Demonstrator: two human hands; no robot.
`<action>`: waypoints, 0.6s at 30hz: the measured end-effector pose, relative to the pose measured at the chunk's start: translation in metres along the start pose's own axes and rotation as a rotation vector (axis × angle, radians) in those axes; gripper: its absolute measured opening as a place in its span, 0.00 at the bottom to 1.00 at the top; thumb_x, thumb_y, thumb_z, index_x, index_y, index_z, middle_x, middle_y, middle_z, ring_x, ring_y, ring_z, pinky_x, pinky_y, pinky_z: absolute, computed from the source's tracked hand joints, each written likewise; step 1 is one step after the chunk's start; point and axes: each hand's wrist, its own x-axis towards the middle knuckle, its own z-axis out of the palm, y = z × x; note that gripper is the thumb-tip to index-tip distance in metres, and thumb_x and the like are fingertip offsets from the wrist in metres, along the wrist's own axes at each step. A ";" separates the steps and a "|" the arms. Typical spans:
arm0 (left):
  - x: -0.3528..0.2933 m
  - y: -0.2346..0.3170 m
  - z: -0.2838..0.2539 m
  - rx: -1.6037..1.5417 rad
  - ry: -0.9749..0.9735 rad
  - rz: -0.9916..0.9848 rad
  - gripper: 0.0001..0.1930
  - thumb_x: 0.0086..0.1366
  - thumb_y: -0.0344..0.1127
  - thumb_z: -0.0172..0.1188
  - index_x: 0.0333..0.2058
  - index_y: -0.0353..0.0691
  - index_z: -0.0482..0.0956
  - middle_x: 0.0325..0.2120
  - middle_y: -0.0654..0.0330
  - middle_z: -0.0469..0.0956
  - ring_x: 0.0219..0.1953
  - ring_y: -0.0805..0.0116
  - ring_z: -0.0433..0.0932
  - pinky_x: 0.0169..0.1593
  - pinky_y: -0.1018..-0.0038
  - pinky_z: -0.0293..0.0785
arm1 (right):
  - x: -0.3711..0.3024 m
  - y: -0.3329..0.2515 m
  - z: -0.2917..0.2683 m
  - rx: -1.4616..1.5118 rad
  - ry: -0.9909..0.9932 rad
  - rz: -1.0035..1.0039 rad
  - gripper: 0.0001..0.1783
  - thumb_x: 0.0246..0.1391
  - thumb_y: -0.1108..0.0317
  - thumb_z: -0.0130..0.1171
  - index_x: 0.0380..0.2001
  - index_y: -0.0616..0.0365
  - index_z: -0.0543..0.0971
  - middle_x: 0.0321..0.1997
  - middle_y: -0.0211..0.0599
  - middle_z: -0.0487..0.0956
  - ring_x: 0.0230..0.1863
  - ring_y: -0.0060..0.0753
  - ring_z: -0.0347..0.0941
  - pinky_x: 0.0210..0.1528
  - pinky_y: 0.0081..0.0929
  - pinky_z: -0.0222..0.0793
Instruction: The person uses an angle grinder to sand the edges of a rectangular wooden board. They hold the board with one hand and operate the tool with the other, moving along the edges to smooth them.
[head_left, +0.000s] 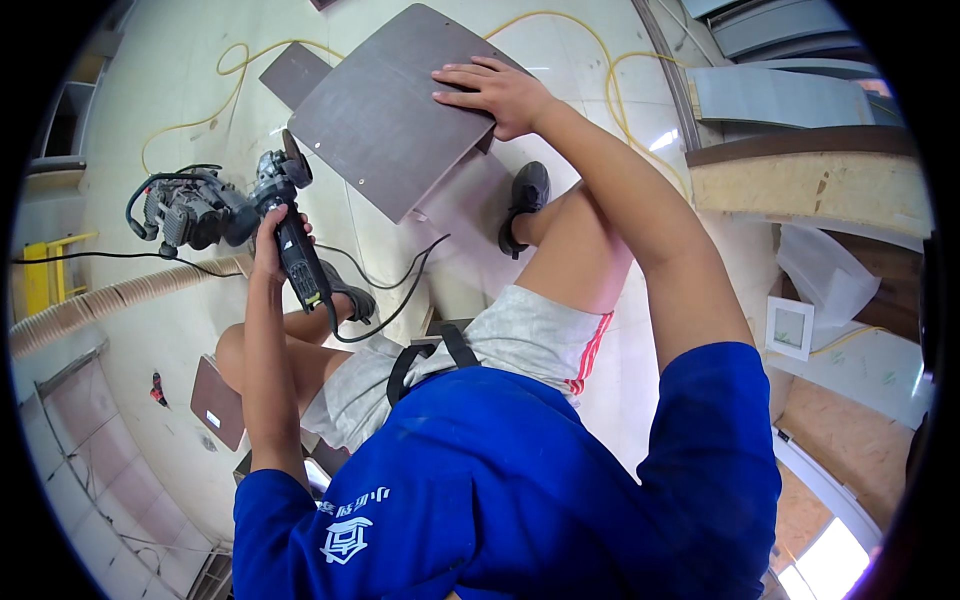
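Observation:
My left hand [268, 243] is wrapped around the black body of an angle grinder [300, 262]. The grinder's metal head and disc point up, to the left of a grey-brown board [395, 115], and stand apart from it. My right hand [508, 97] lies with fingers spread on the board's top, near its right edge. This board looks raised off the floor, with a panel showing beneath its lower right side. A few small light spots, perhaps screws, show along its near left edge. The grinder's black cord [385, 310] loops past my legs.
A dusty machine [190, 212] sits on the floor at left, near a ribbed beige hose [120, 300]. A thin yellow hose [560, 17] winds behind the board. A smaller brown panel [296, 75] lies beyond it. Stacked boards [810, 185] line the right side.

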 end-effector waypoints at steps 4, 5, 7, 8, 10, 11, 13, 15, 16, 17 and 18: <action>0.006 0.011 0.004 -0.038 -0.010 -0.005 0.21 0.65 0.49 0.61 0.46 0.39 0.72 0.31 0.57 0.77 0.31 0.67 0.80 0.35 0.70 0.82 | 0.003 -0.004 0.001 0.006 0.012 -0.003 0.53 0.33 0.72 0.68 0.69 0.34 0.67 0.77 0.28 0.59 0.78 0.34 0.52 0.78 0.46 0.49; 0.005 0.010 0.005 -0.049 -0.017 -0.006 0.21 0.64 0.49 0.61 0.46 0.39 0.72 0.31 0.57 0.77 0.31 0.67 0.80 0.35 0.70 0.82 | 0.004 -0.005 0.002 0.009 0.019 -0.005 0.53 0.33 0.72 0.68 0.69 0.34 0.67 0.77 0.28 0.59 0.78 0.34 0.52 0.78 0.46 0.49; -0.001 0.005 0.008 -0.068 -0.034 -0.011 0.21 0.64 0.49 0.61 0.46 0.39 0.72 0.31 0.57 0.77 0.31 0.68 0.80 0.35 0.70 0.82 | 0.004 -0.004 0.004 0.015 0.034 -0.005 0.53 0.33 0.72 0.68 0.69 0.34 0.67 0.77 0.28 0.59 0.78 0.33 0.53 0.77 0.46 0.49; -0.004 0.001 0.010 -0.058 -0.013 -0.022 0.21 0.64 0.49 0.62 0.45 0.39 0.72 0.31 0.58 0.77 0.31 0.68 0.80 0.34 0.71 0.81 | 0.003 -0.003 0.006 0.026 0.052 -0.002 0.54 0.32 0.72 0.69 0.69 0.35 0.67 0.77 0.29 0.59 0.77 0.35 0.53 0.77 0.47 0.49; -0.008 -0.001 0.010 -0.021 -0.009 -0.039 0.20 0.64 0.49 0.63 0.44 0.40 0.72 0.31 0.57 0.78 0.30 0.67 0.80 0.34 0.69 0.82 | 0.004 -0.005 0.012 0.053 0.098 0.007 0.55 0.30 0.73 0.69 0.69 0.36 0.66 0.77 0.31 0.59 0.77 0.37 0.54 0.77 0.49 0.50; -0.007 -0.007 0.012 -0.009 -0.019 -0.059 0.20 0.64 0.49 0.63 0.43 0.40 0.72 0.30 0.57 0.78 0.30 0.66 0.81 0.33 0.68 0.82 | 0.004 -0.006 0.014 0.022 0.066 0.026 0.54 0.32 0.72 0.69 0.70 0.35 0.66 0.77 0.30 0.59 0.77 0.36 0.54 0.77 0.49 0.49; -0.003 -0.011 0.001 0.065 0.056 -0.048 0.18 0.63 0.49 0.64 0.41 0.41 0.74 0.29 0.59 0.79 0.30 0.68 0.81 0.32 0.69 0.82 | 0.008 -0.014 0.007 -0.016 0.025 0.061 0.53 0.35 0.70 0.70 0.70 0.33 0.66 0.78 0.30 0.59 0.78 0.35 0.52 0.78 0.48 0.48; 0.017 -0.019 -0.022 0.035 0.082 -0.058 0.15 0.62 0.48 0.65 0.36 0.43 0.77 0.26 0.60 0.80 0.28 0.67 0.81 0.33 0.71 0.80 | 0.008 -0.016 0.008 -0.086 0.015 0.092 0.48 0.46 0.67 0.66 0.71 0.27 0.63 0.79 0.25 0.56 0.79 0.33 0.50 0.79 0.49 0.45; 0.024 -0.022 -0.034 0.014 0.079 -0.006 0.15 0.62 0.48 0.65 0.35 0.43 0.76 0.25 0.59 0.80 0.27 0.67 0.80 0.34 0.70 0.80 | 0.010 -0.019 0.014 -0.109 0.013 0.103 0.46 0.49 0.67 0.65 0.71 0.26 0.62 0.79 0.25 0.56 0.79 0.34 0.49 0.79 0.49 0.44; 0.029 -0.024 -0.041 0.013 0.157 0.037 0.14 0.62 0.47 0.65 0.35 0.43 0.76 0.26 0.58 0.80 0.28 0.66 0.80 0.34 0.70 0.80 | 0.016 -0.023 0.025 -0.142 0.015 0.139 0.45 0.49 0.65 0.65 0.71 0.30 0.63 0.79 0.26 0.56 0.79 0.34 0.50 0.79 0.50 0.45; 0.033 -0.020 -0.058 -0.008 0.153 0.030 0.14 0.63 0.46 0.65 0.35 0.42 0.76 0.26 0.58 0.79 0.29 0.64 0.81 0.36 0.69 0.80 | 0.017 -0.032 0.030 -0.171 0.026 0.159 0.44 0.49 0.64 0.66 0.71 0.33 0.65 0.79 0.28 0.55 0.78 0.33 0.51 0.78 0.52 0.47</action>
